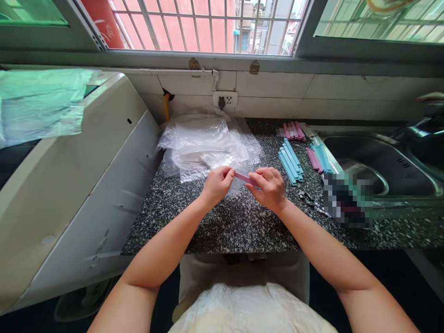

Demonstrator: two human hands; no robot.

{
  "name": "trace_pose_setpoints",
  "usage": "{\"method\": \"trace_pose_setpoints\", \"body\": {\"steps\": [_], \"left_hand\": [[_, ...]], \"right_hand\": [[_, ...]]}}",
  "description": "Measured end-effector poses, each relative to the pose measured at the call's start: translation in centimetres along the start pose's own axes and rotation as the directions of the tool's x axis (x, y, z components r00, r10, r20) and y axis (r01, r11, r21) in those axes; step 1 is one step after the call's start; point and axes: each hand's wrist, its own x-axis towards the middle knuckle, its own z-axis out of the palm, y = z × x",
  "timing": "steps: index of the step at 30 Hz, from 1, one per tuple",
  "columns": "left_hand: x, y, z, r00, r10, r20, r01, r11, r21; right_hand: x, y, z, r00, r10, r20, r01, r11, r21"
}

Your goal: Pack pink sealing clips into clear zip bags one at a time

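Note:
Between my two hands, above the speckled counter, is a narrow pink plastic strip. My left hand pinches its left end with thumb and fingertips. The other end is gripped by my right hand, fingers curled around it. Just beneath and behind the strip is some clear plastic film; whether it is joined to the strip I cannot tell. Behind my left hand lies a heap of clear plastic bags. To the right of my right hand, light blue strips are laid side by side in a stack.
Farther back is a bundle of pink strips. Beside the sink are more pink strips and blue strips. A beaded chain lies near a blurred-out item. A pale appliance borders the left side.

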Motion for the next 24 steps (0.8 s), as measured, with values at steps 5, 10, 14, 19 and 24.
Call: {"method": "trace_pose_setpoints", "body": {"steps": [5,10,14,19,24], "left_hand": [[0.20,-0.11,0.04,0.996,-0.063,0.066,0.076,0.972,-0.222],[0.31,-0.02,0.22,0.989,-0.088,0.117,0.129,0.902,-0.412],[0.28,-0.02,0.30,0.986,-0.094,0.137,0.143,0.899,-0.414],[0.28,-0.04,0.27,0.988,-0.092,0.124,0.131,0.926,-0.354],[0.28,-0.13,0.53,0.990,-0.085,0.112,0.120,0.925,-0.360]], "right_hand": [[0.18,-0.13,-0.22,1.000,-0.001,-0.015,0.003,0.997,0.079],[0.17,-0.16,-0.34,1.000,0.023,-0.020,-0.020,0.991,0.129],[0.18,-0.23,-0.44,1.000,0.023,-0.011,-0.021,0.992,0.128],[0.08,-0.40,-0.48,1.000,0.017,-0.005,-0.016,0.989,0.148],[-0.14,-0.43,-0.47,0.999,0.027,0.020,-0.030,0.985,0.172]]}}
